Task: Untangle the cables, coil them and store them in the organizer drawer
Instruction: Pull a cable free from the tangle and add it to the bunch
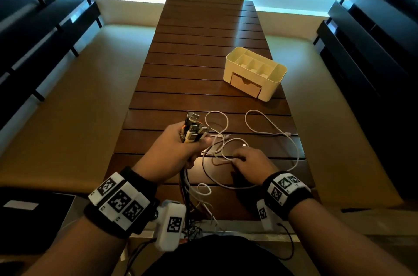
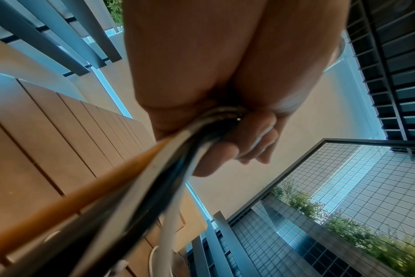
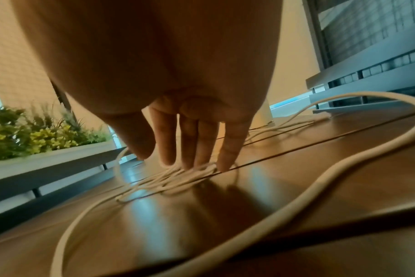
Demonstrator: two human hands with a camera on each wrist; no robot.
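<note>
My left hand [image 1: 181, 142] grips a bundle of cables [image 1: 192, 128] just below their USB plugs, which stick up out of the fist. The white, black and orange cords [image 2: 140, 187] hang from that fist off the table's near edge. A white cable [image 1: 260, 124] lies in loose, crossing loops on the wooden slat table [image 1: 181, 76]. My right hand [image 1: 246, 158] lies over those loops, its straight fingertips [image 3: 225, 165] pressing the white strands [image 3: 178, 178] to the wood. The cream organizer [image 1: 255, 72] stands at the far right, its small drawer [image 1: 245, 84] pushed in.
Dark slatted benches [image 1: 45, 27] flank the table on both sides. A planter with green plants [image 3: 36, 138] stands to the left of it. A wire-mesh railing [image 2: 344, 187] shows in the left wrist view. The organizer's top compartments hold nothing.
</note>
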